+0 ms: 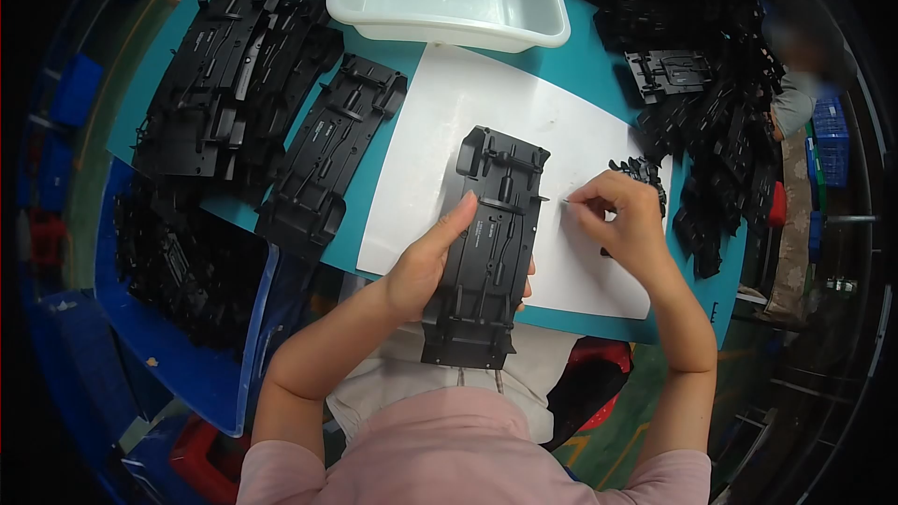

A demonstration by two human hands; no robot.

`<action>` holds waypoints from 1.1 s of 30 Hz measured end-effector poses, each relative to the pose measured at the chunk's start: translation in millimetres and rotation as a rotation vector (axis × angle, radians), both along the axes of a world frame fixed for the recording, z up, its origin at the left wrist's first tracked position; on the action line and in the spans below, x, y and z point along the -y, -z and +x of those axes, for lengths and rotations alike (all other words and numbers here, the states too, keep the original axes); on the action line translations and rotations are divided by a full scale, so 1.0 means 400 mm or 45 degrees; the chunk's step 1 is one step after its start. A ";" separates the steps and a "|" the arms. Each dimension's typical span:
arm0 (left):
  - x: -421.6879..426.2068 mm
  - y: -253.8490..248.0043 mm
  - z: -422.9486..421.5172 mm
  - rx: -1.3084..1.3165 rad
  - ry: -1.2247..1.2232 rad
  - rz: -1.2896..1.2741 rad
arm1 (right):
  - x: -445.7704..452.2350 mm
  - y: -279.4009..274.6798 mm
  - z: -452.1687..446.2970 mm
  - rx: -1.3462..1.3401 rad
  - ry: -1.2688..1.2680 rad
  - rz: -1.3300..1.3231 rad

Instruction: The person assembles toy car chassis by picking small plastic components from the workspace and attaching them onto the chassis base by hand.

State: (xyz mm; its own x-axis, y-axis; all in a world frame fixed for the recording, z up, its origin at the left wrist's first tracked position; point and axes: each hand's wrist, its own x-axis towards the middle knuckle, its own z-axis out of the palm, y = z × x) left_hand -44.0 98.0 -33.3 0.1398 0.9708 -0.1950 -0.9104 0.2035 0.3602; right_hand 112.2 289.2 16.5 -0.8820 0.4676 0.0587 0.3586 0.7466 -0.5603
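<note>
A long black plastic part (491, 248) is held upright over the white sheet (561, 131), its ribbed side facing me. My left hand (435, 257) grips its left edge, thumb on the front and fingertips showing at the right edge. To the right of the part, my right hand (622, 220) is closed in a pinch above the sheet; whatever lies between thumb and forefinger is too small to name. Small black pieces (641, 171) lie just behind and beside that hand.
Similar black parts (210, 75) lie at the left of the teal table (355, 248). A white tub (449, 33) stands at the back. Many black pieces (720, 122) are heaped at the right. A blue bin (253, 346) is at lower left. Another person's hand (775, 122) shows at far right.
</note>
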 end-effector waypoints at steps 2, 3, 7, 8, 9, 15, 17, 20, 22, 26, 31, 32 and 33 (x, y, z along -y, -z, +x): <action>0.000 -0.002 -0.001 -0.005 -0.004 0.006 | -0.022 -0.007 0.005 0.002 0.126 -0.321; 0.000 -0.004 -0.001 -0.001 0.004 -0.027 | -0.032 -0.012 0.005 0.005 0.255 -0.642; -0.003 -0.012 0.000 -0.013 0.039 -0.056 | -0.055 -0.052 -0.007 -0.028 0.264 -1.111; -0.003 -0.012 0.001 -0.013 0.037 -0.055 | -0.054 -0.058 -0.011 -0.027 0.262 -1.110; -0.001 -0.010 0.002 -0.013 0.041 -0.048 | -0.052 -0.065 -0.016 -0.054 0.267 -1.204; -0.006 -0.021 -0.008 -0.237 0.114 0.042 | -0.034 -0.099 -0.062 -0.131 0.186 -1.345; -0.007 -0.021 -0.007 -0.299 0.154 0.052 | -0.012 -0.109 -0.087 -0.142 0.129 -1.296; -0.008 -0.017 -0.005 -0.280 0.165 0.035 | 0.031 -0.111 -0.124 -0.197 0.044 -0.955; -0.009 -0.015 -0.004 -0.280 0.161 0.039 | 0.042 -0.095 -0.139 -0.192 -0.116 -0.792; -0.010 -0.009 -0.004 -0.298 0.175 0.053 | 0.061 -0.089 -0.160 -0.108 -0.205 -0.544; -0.007 -0.009 -0.005 -0.298 0.174 0.055 | 0.050 -0.085 -0.156 -0.146 -0.137 -0.712; -0.006 -0.008 -0.006 -0.269 0.158 0.052 | 0.044 -0.088 -0.151 -0.170 -0.103 -0.820; -0.005 -0.009 -0.007 -0.240 0.144 0.051 | 0.040 -0.101 -0.146 -0.172 -0.049 -0.816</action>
State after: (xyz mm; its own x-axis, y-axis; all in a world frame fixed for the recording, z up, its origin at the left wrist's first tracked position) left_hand -46.9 100.0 -29.8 0.2133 0.9584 -0.1894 -0.7983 0.2828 0.5318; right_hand 53.9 273.4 56.7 -0.9032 0.4150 -0.1096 0.2335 0.2608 -0.9367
